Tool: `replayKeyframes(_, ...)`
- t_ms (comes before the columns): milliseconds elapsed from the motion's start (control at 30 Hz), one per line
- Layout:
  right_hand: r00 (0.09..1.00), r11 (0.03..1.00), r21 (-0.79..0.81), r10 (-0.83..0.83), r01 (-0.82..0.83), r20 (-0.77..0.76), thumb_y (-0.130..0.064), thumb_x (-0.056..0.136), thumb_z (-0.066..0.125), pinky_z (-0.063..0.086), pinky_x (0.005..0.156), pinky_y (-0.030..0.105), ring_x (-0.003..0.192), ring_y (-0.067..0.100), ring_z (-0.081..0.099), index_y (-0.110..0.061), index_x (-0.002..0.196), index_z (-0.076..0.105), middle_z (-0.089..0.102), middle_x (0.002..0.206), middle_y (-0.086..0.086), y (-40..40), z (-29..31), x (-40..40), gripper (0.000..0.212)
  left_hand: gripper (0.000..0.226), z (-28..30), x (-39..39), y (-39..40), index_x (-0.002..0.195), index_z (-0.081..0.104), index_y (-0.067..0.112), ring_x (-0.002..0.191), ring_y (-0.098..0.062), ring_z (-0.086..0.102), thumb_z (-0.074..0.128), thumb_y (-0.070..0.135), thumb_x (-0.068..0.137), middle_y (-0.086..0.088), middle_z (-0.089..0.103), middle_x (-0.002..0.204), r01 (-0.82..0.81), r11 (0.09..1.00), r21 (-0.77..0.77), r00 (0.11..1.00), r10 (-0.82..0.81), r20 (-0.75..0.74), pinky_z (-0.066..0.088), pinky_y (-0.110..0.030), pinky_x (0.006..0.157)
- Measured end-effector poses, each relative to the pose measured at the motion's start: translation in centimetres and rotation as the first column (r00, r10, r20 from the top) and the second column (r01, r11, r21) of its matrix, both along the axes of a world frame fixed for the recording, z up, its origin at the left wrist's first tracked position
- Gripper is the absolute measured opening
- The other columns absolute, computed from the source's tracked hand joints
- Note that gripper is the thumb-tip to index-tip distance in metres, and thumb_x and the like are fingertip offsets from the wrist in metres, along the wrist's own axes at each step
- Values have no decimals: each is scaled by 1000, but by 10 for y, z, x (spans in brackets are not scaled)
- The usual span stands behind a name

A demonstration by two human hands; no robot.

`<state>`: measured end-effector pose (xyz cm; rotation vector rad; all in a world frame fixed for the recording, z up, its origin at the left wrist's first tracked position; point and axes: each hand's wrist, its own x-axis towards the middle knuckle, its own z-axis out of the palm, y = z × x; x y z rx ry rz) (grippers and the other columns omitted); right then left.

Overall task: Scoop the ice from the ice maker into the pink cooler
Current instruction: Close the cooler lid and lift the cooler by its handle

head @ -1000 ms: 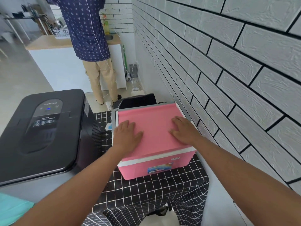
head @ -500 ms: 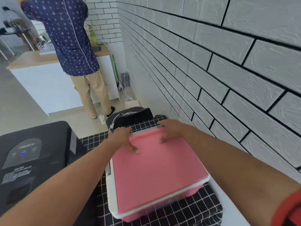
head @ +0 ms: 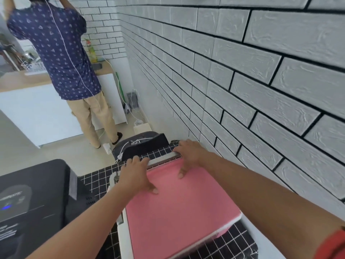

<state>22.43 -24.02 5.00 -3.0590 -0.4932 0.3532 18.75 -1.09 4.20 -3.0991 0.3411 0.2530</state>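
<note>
The pink cooler (head: 179, 208) stands on a black checked tablecloth (head: 97, 182), its pink lid closed. Both my hands rest on the lid's far edge. My left hand (head: 136, 174) hooks its fingers over the far left corner, thumb on the pink top. My right hand (head: 190, 154) grips the far right corner, fingers curled over the white rim. The black ice maker (head: 33, 206) sits to the left, lid shut, with a blue light on its panel. No ice or scoop shows.
A white brick wall (head: 242, 81) runs close along the right. A black bag (head: 143, 144) with white cables lies just beyond the cooler. A person in a blue patterned shirt (head: 56, 53) stands at a wooden counter at the far left.
My hands slid from the middle of the lid to its far edge and now hook over it. My view leaned forward and over the cooler.
</note>
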Motion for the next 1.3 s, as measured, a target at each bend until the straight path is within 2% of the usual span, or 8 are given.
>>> replayKeyframes(200,981,997,77,5,-20,192,-58,74,68,19,111,49,120,24,43,-24,127,42,47,126,0,-5,17,-39,69,93,18,-26,15,145,27,34,100,-17,48,72,63,69,1,40,113,158,987,-19,960,-150,238,45,-30,87)
replayKeyframes(333,969,988,147,17,-54,248,-53,81,63,26,108,44,119,21,45,-27,131,43,50,128,-5,-15,36,-62,60,65,38,-39,27,145,27,41,92,-14,56,54,58,88,5,48,112,253,964,-77,931,-221,292,50,-30,78)
replayKeyframes(433,956,986,146,41,-86,289,-53,83,60,27,107,41,121,19,43,-29,134,41,49,131,-6,-25,44,-87,60,61,44,-61,29,148,19,46,89,-14,59,41,61,93,7,56,107,270,961,-63,925,-240,296,51,-33,78)
replayKeyframes(533,941,989,107,63,-104,333,-55,87,53,24,108,41,124,20,39,-32,140,35,45,134,-5,-33,44,-108,60,52,44,-81,25,148,27,44,84,-15,59,26,58,98,5,58,95,266,959,-97,911,-217,350,51,-37,74)
replayKeyframes(667,944,985,134,64,-113,324,-55,93,44,25,105,40,121,20,41,-40,143,35,48,128,-4,-38,48,-119,54,49,49,-102,23,146,32,47,79,-15,56,23,55,99,5,53,84,239,959,-152,913,-169,372,50,-38,71)
replayKeyframes(833,965,978,174,67,-114,254,-60,91,43,34,92,36,106,20,50,-43,137,44,48,94,-8,-41,48,-122,49,55,47,-120,26,146,29,49,79,-12,56,18,63,94,8,53,89,267,952,-149,916,-204,345,51,-37,68)
replayKeyframes(1067,907,985,103,88,-142,413,-61,91,38,25,80,33,98,21,53,-37,130,50,53,94,-6,-45,34,-122,46,51,44,-116,28,143,35,49,79,-8,55,27,64,95,12,56,90,271,947,-170,905,-191,380,44,-29,62)
replayKeyframes(1300,854,992,12,103,-127,510,-66,88,20,36,82,35,92,16,50,-45,139,39,54,103,-9,-45,24,-128,57,56,40,-112,31,146,30,50,73,-8,54,17,65,94,14,51,88,314,945,-88,870,-249,427,47,-28,55)
